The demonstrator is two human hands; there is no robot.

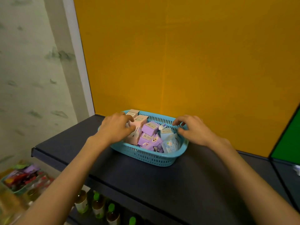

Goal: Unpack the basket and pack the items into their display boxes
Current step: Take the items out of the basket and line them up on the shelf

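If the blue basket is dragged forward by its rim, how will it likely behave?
The blue basket looks like thin perforated plastic, so its rim may flex a little. It holds only small cartons such as the purple boxes, so it is probably light. On the smooth dark shelf it should slide rather than tip.

Two bare forearms show, ending in the left hand (116, 127) and the right hand (195, 129). No sleeve covers either arm up to the frame edge. Neither wrist carries a watch, band or bracelet, and the fingers show no rings or gloves. The nails that can be seen look short and plain; finer detail is too blurred to tell.
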